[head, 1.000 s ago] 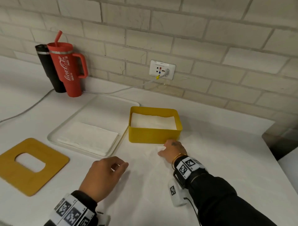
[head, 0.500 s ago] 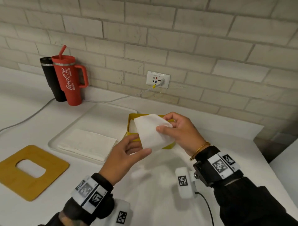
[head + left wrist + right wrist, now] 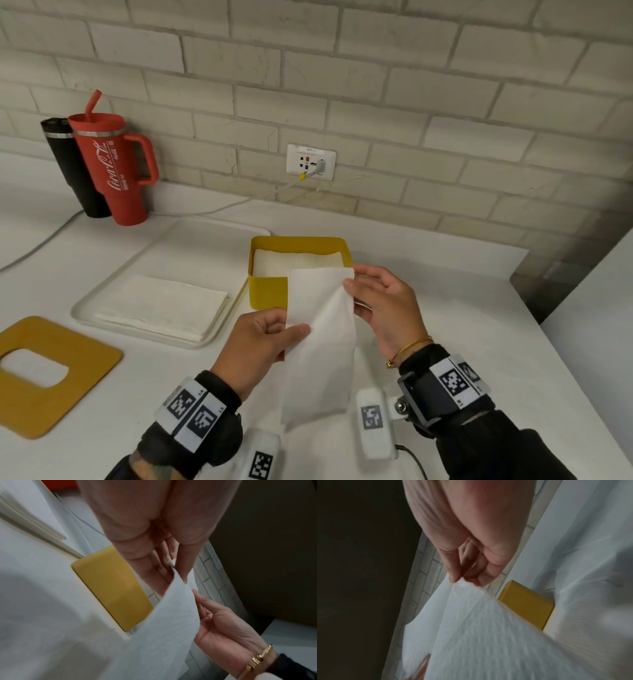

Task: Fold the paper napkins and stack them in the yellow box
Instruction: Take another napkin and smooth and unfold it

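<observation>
Holding napkin (image 3: 318, 346) upright above counter (image 3: 462, 325), both hands pinch it: left hand (image 3: 253, 346) clamped on left edge, right hand (image 3: 383, 308) clamped on top right corner. Beyond, yellow box (image 3: 270, 291) holds folded napkins. Left of box, tray (image 3: 191, 240) carries napkin stack (image 3: 161, 308). Farther back, red mug (image 3: 113, 168) by wall.

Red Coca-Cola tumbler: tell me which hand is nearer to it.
Left. The left hand is nearer the red Coca-Cola tumbler; the right hand is farther right, beyond the held napkin.
</observation>
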The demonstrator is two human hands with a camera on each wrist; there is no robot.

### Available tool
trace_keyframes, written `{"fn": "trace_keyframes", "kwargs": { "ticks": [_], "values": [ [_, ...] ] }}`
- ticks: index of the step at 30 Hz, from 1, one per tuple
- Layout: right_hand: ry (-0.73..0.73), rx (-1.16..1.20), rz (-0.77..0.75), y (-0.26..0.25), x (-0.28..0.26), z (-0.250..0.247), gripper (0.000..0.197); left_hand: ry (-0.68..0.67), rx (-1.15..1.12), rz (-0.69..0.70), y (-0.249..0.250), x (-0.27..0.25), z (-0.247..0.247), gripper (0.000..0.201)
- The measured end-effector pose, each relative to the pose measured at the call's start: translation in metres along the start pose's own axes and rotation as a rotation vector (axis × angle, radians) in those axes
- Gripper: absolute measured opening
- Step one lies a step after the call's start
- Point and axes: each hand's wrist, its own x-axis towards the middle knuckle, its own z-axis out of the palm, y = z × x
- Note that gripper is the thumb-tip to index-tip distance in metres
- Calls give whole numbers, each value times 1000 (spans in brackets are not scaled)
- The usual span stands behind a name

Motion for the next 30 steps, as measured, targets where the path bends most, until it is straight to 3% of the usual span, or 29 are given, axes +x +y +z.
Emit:
{"fn": "trace_keyframes", "kwargs": {
  "ticks": [4,6,8,10,13,16,19,22,25,30],
  "values": [
    [-65,86,40,1,-2,1,35,26,-49,0,-2,-2,-5,52],
    [-244,-61,146,9,-8,2,49,66,-126,19,2,-2,-8,33],
    [-406,-241,186,21,-16,7,41,108,-199,31,5,-1,-11,11],
    [-437,-263,180,31,-20,12,30,80,-284,6,6,0,-12,24],
    [-490,-270,225,43,-23,18,29,-17,-407,-74,4,-3,-11,30],
    [-577,-448,304,59,-29,14,29,54,-473,-107,-6,-2,-16,28],
    [-725,-619,378,63,-31,-1,14,146,-516,-117,-15,0,-30,27],
    [-686,-816,250,46,-14,-25,11,207,-523,-130,-21,-2,-45,26],
    [-616,-1128,87,24,10,-47,21,234,-519,-139,-24,-6,-53,27],
    [-787,-1515,108,22,16,-51,53,242,-489,-156,-28,-11,-52,22]
  ]
}}
